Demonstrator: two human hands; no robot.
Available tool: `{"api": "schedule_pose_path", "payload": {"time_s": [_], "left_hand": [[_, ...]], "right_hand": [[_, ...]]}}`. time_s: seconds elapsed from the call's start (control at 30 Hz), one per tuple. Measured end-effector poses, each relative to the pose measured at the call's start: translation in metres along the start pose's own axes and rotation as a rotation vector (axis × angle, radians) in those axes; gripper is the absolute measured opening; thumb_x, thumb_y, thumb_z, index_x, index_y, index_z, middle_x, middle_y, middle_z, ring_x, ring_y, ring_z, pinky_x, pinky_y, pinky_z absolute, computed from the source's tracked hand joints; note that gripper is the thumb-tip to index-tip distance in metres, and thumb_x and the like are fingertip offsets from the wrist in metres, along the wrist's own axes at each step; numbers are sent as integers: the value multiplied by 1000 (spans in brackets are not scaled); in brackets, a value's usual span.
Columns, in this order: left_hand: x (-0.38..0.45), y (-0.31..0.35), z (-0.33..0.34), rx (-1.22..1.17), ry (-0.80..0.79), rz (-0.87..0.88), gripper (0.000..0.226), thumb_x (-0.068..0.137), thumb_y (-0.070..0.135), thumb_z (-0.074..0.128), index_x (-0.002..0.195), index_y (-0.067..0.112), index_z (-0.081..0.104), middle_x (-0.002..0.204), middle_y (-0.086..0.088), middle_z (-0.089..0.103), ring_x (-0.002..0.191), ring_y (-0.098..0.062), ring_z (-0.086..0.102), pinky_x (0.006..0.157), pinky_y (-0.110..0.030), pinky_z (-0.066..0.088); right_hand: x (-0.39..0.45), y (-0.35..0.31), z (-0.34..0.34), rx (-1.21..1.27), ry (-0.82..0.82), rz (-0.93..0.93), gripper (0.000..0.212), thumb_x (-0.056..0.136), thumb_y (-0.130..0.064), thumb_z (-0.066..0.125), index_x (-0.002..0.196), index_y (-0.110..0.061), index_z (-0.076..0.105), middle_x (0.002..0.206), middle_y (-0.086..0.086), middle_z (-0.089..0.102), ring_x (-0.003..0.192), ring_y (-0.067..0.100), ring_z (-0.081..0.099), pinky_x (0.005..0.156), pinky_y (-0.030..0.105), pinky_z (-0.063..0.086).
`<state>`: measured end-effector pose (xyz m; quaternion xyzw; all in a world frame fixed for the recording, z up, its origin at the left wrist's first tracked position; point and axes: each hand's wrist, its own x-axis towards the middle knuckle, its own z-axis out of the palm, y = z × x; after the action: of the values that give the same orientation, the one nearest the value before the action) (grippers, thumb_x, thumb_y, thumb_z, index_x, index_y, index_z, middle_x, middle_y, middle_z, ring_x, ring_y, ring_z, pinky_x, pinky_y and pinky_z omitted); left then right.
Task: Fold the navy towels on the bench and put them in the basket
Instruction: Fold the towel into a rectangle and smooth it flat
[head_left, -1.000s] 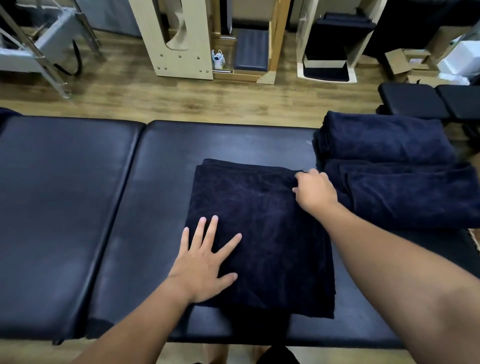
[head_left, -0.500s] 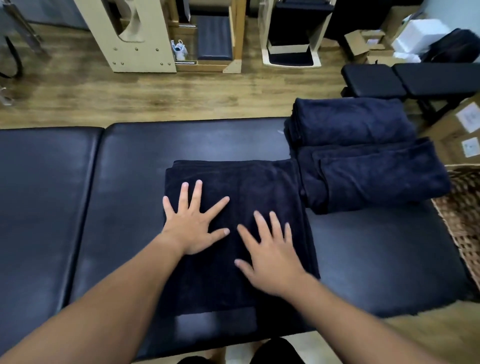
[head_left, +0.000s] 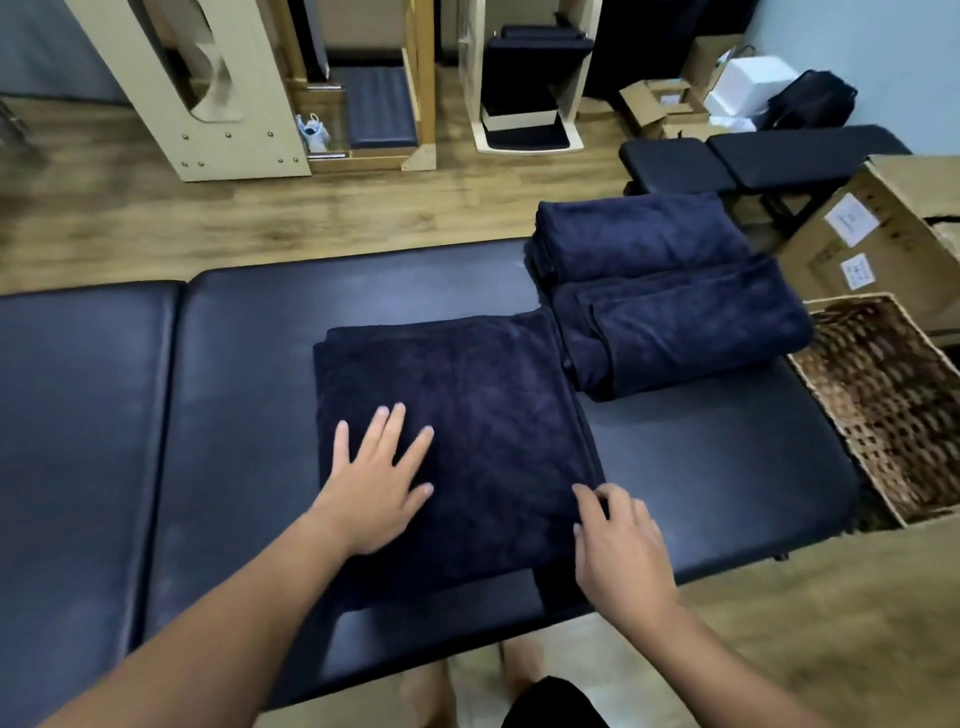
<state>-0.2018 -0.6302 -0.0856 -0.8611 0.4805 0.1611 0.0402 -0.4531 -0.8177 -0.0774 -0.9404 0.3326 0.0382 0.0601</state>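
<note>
A navy towel (head_left: 483, 415), folded into a flat rectangle, lies on the black padded bench (head_left: 249, 374) in front of me. My left hand (head_left: 379, 478) rests flat on the towel's near left part with fingers spread. My right hand (head_left: 618, 540) is at the towel's near right edge, fingertips curled onto that edge. Two more folded navy towels lie at the bench's right end: one nearer me (head_left: 685, 327), one behind it (head_left: 639, 234). The wicker basket (head_left: 883, 405) stands on the floor past the bench's right end.
A cardboard box (head_left: 883, 239) with white labels stands behind the basket. A second black bench (head_left: 753, 161) sits further back right. Wooden frames (head_left: 218, 104) and more boxes line the far side of the wooden floor.
My right hand has slid off the towel's top to its near right edge. My left hand stayed flat on the towel. The view has shifted right, showing more of the basket.
</note>
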Motion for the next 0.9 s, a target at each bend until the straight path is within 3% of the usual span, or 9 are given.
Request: {"api": "schedule_pose_path", "payload": {"time_s": [0.1,0.17,0.3,0.43,0.53,0.6,0.67,0.8,0.9], "left_hand": [[-39,8,29,0,64,23,75,100,64,13,162,24,19,169,-17,3,157,-33,1,120,-64,16],[-56,10,39,-3,68,30,75,101,66,15,162,23,19,169,-16,5,157,-33,1,120,-60,11],[-79,10,43,25,105,98,86,96,75,29,162,21,22,169,-16,10,156,-33,6,117,-56,9],[-91,3,47,77,116,135,95,87,74,48,160,17,26,167,-19,16,155,-36,16,116,-54,17],[-91,1,49,112,107,151,93,87,59,63,160,14,27,166,-22,16,153,-38,20,119,-56,29],[-93,2,49,112,97,156,94,83,50,76,157,11,35,164,-24,24,151,-39,27,114,-57,38],[-97,4,47,107,105,170,91,76,43,83,152,10,45,159,-24,34,147,-39,36,109,-55,44],[-105,2,41,106,166,242,83,66,31,82,142,12,55,142,-15,50,124,-35,56,97,-44,53],[-104,-2,35,64,203,258,83,59,22,77,140,16,56,131,-5,53,107,-26,57,84,-33,55]], "right_hand": [[8,-9,-8,252,31,219,47,87,-16,73,132,-15,59,110,8,53,90,34,61,75,45,51],[17,-12,-16,419,-8,305,48,90,-11,69,136,-18,56,116,7,51,97,31,61,86,41,49],[31,-5,-25,442,-120,378,44,87,-16,73,130,-16,59,121,10,58,110,31,60,94,35,45],[34,3,-32,438,-79,337,24,86,-13,74,108,-15,66,101,6,70,105,30,64,89,36,50],[30,8,-30,432,56,280,18,85,-10,72,96,-17,59,95,4,64,93,31,61,78,39,47],[27,5,-27,406,10,311,20,87,-11,69,95,-18,52,98,5,58,93,34,58,74,39,43],[22,-1,-24,209,14,191,24,81,-5,66,99,-15,53,102,10,52,91,38,55,71,41,43],[2,-19,-22,-80,-33,-360,60,51,-15,68,110,-20,61,111,4,53,91,32,53,70,41,50],[-4,-18,-17,-150,-224,-393,90,50,-24,75,135,-29,47,139,4,44,114,31,50,84,41,53]]}}
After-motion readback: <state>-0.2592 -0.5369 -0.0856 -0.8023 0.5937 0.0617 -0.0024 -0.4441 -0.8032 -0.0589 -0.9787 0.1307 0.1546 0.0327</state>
